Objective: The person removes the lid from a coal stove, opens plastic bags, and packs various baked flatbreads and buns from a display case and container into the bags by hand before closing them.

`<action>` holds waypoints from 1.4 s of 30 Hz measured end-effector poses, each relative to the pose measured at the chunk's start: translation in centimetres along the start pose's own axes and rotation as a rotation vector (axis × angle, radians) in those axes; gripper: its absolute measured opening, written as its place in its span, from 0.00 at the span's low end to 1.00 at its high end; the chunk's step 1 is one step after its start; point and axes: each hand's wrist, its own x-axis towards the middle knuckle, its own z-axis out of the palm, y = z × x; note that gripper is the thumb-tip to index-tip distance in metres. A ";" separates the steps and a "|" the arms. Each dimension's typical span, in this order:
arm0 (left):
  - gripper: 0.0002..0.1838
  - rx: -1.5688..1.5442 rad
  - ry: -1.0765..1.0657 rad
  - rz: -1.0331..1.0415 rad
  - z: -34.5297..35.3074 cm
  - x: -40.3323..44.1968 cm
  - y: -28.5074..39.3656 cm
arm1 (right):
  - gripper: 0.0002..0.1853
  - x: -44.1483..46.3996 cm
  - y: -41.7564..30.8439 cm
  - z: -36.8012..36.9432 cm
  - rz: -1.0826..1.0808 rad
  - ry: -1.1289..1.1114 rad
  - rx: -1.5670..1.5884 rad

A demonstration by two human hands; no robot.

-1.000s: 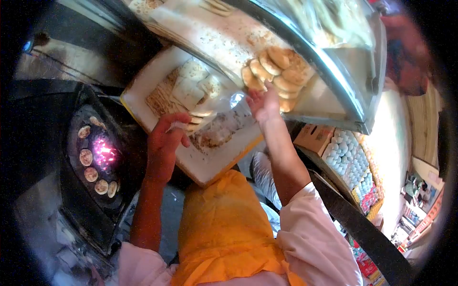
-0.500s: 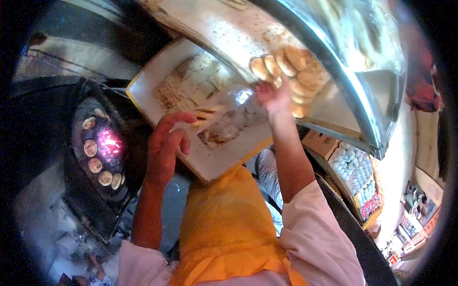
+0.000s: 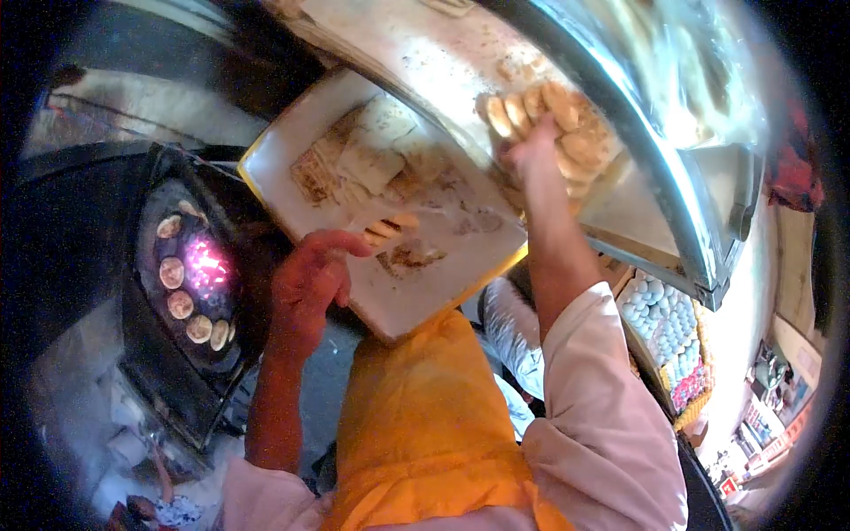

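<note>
Round breads ring the pink glow beyond my left hand. That hand is half closed, thumb near the index finger; I cannot tell whether it grips any plastic. Just right of it, small breads show above the white tray. Farther right, my right hand has moved from the near edge of the bread pile in over it, fingers curled among the breads; whether they hold one is hidden.
</note>
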 end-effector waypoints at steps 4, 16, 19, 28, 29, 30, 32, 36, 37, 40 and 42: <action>0.15 -0.016 0.001 -0.012 -0.2 -0.7 -0.4 | 0.29 3.2 0.2 -0.4 -0.007 -0.050 0.066; 0.27 -0.077 -0.148 -0.113 0.4 -2.5 0.9 | 0.24 -4.3 5.2 -5.2 -0.021 -0.460 0.100; 0.31 -0.073 -0.119 -0.100 1.0 -2.6 0.6 | 0.23 -9.0 5.8 -6.9 -0.126 -0.483 0.047; 0.36 -0.199 -0.088 0.027 2.3 -3.0 0.7 | 0.19 -20.4 9.0 -9.5 -0.155 -0.880 0.213; 0.35 -0.242 -0.077 0.052 2.3 -3.0 0.7 | 0.18 -19.1 10.2 -10.6 -0.103 -0.895 0.149; 0.35 -0.233 -0.087 0.055 2.3 -3.1 1.0 | 0.18 -19.8 11.2 -10.8 -0.077 -0.847 0.158; 0.38 -0.478 -0.093 0.077 2.1 -3.3 1.4 | 0.21 -19.6 13.1 -12.4 -0.066 -0.890 0.070; 0.37 -0.454 -0.090 0.030 2.4 -3.0 2.2 | 0.24 -18.5 15.5 -15.1 0.009 -0.851 -0.069; 0.36 -0.450 -0.096 -0.012 2.8 -2.9 2.4 | 0.25 -18.0 15.8 -15.6 -0.020 -0.880 -0.191; 0.33 -0.415 -0.152 -0.062 3.3 -2.9 1.6 | 0.26 -18.0 15.7 -15.9 -0.080 -0.892 -0.520; 0.31 -0.385 -0.206 -0.068 3.4 -3.0 1.3 | 0.29 -18.3 16.0 -15.3 -0.288 -1.042 -0.771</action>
